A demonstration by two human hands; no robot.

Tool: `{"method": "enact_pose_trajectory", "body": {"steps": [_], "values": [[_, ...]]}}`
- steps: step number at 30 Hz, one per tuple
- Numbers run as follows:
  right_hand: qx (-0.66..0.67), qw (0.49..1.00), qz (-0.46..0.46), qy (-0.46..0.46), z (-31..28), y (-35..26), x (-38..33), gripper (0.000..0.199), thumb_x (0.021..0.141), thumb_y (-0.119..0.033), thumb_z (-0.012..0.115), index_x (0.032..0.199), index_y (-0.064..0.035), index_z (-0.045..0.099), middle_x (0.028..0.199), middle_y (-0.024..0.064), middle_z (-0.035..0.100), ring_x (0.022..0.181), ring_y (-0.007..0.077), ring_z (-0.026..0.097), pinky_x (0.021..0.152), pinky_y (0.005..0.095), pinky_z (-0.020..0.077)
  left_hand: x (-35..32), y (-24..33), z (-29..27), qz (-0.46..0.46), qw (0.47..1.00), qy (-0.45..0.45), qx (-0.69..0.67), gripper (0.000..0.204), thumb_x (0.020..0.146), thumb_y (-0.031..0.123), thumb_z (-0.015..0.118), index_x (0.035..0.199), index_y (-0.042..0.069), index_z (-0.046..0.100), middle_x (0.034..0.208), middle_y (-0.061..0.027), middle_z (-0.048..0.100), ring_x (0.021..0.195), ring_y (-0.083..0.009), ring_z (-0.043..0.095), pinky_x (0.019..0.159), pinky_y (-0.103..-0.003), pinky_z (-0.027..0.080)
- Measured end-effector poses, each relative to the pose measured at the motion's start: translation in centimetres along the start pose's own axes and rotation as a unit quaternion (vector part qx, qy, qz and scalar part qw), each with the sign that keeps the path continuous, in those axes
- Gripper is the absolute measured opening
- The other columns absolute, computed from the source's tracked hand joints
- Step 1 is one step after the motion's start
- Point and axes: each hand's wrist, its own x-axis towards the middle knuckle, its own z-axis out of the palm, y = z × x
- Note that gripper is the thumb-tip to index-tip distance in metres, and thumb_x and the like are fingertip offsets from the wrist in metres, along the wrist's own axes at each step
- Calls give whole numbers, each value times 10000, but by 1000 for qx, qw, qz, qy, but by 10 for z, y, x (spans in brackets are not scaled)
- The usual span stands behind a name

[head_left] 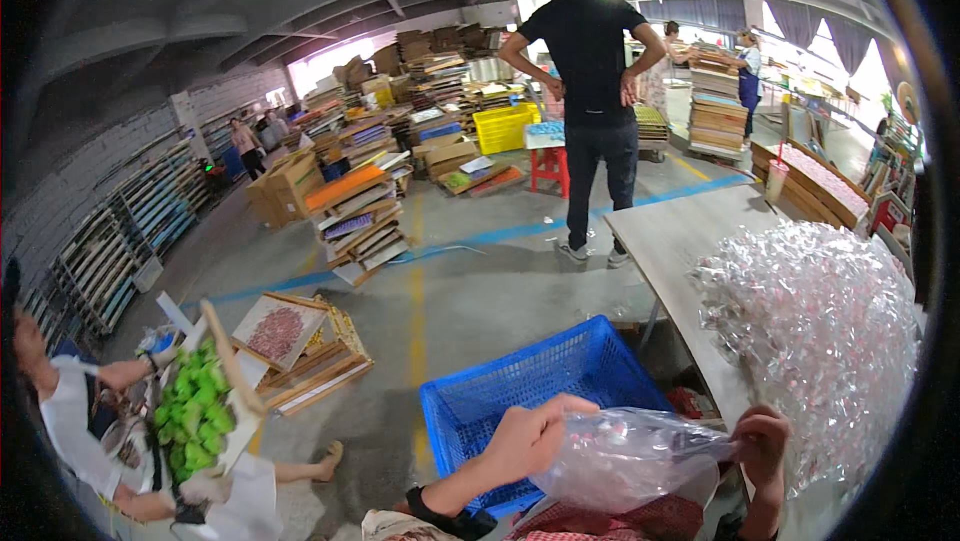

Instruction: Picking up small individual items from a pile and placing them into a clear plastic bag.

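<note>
A clear plastic bag (630, 456) stretches between my two hands, low in the picture. My left hand (530, 441) is closed on its left edge, the index finger lying along the top. My right hand (762, 438) grips the bag's right end, its fingers curled in. A few small pinkish specks show in or through the film; I cannot tell which. Just beyond the bag stands a blue plastic crate (500, 381) with mesh walls. To the right, a big heap of small clear-wrapped pieces (815, 331) with pink bits covers much of a pale table (680, 231).
A person in black (595, 71) stands ahead, hands on hips. At left, another person holds a wooden-framed tray with green pieces (195, 411). Frames (290, 341) lie on the floor, with stacked trays (360, 221) farther off. A drink cup (777, 181) stands at the table's far edge.
</note>
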Motion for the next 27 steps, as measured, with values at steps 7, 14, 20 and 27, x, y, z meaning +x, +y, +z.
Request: {"method": "enact_pose_trajectory", "body": {"steps": [7,14,20,27], "values": [[-27,988,51,-141,18,68,-19,122,630,65,590,688,-36,625,703,100,560,654,213,581,593,294,447,-7,-65,34,-33,986,-88,139,380,895,109,427,1234,191,579,503,-76,514,454,-180,584,468,-328,455],[-28,995,72,68,-22,20,-32,140,625,65,615,627,-65,668,722,59,566,674,169,579,581,274,423,-19,-9,27,65,997,-17,-25,392,862,22,439,1181,150,627,521,-42,553,449,-124,554,458,-270,448],[-128,973,39,-190,-15,25,-35,285,665,100,589,804,-91,748,807,59,571,707,139,569,582,275,449,-3,-33,24,-142,982,-125,25,362,889,78,459,1199,163,625,533,-42,537,449,-118,522,495,-259,449],[14,992,96,-80,-39,-6,-35,211,714,28,572,840,-31,730,841,95,575,636,139,608,548,254,515,-19,-4,23,-55,986,-141,-76,339,897,69,467,1162,142,665,496,2,559,460,-60,547,472,-221,427]]}}
